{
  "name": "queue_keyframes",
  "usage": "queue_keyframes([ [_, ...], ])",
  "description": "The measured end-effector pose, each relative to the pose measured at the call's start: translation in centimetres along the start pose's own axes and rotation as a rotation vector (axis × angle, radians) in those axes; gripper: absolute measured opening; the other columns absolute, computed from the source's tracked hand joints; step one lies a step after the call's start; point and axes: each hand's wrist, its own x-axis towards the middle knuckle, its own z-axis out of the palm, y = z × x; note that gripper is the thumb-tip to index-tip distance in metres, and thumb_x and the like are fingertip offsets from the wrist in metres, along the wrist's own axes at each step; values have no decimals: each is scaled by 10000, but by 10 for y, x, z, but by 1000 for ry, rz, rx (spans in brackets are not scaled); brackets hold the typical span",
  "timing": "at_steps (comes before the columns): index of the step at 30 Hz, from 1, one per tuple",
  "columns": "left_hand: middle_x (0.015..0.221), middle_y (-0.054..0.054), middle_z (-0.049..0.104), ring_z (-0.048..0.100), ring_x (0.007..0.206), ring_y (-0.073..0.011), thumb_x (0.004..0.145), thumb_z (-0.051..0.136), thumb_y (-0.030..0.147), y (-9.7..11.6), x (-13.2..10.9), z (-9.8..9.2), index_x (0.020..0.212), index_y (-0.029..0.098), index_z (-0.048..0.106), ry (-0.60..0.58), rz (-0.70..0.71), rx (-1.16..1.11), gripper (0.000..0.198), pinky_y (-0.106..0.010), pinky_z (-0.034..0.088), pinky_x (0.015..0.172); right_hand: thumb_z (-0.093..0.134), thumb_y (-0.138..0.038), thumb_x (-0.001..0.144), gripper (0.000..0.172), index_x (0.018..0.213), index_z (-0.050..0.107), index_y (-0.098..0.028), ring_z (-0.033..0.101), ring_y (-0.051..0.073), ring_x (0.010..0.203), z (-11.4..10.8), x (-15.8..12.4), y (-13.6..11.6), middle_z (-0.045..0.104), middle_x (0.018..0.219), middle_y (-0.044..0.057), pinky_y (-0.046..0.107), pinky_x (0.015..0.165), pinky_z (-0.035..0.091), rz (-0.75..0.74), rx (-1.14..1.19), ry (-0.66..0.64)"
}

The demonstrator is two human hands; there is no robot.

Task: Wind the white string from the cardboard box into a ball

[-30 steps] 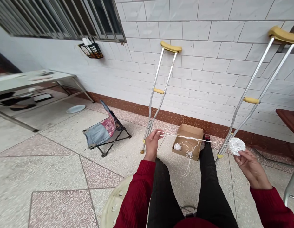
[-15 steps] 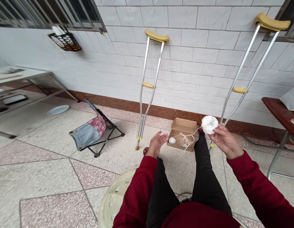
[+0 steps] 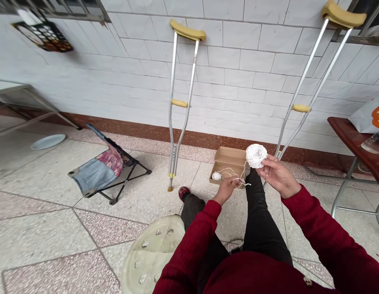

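Cradling a ball of white twine [image 3: 256,156], the right hand [image 3: 278,175] curls closely around it, while the left hand [image 3: 227,190] pinches a thin strand [image 3: 246,183] just before an open cardboard box [image 3: 229,154] holding a smaller twine ball [image 3: 216,176].

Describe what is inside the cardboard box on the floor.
A small white string ball and loose strands lie in the cardboard box; its near edge is hidden behind the left hand.
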Motion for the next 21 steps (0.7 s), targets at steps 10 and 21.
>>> queue_keyframes([
  [10,570,-37,665,616,460,-161,812,569,576,28,-20,-78,940,116,615,24,-122,7,480,-277,492,526,630,-48,747,165,746,524,-175,488,52,432,-192,13,-49,548,603,-44,99,320,398,-188,156,696],
  [21,646,-66,691,637,547,-176,775,642,581,31,-21,-58,848,118,637,-127,-193,-137,468,-314,504,623,700,-40,682,208,816,586,-152,563,74,490,-172,29,-34,635,701,-8,126,381,472,-194,89,544],
])
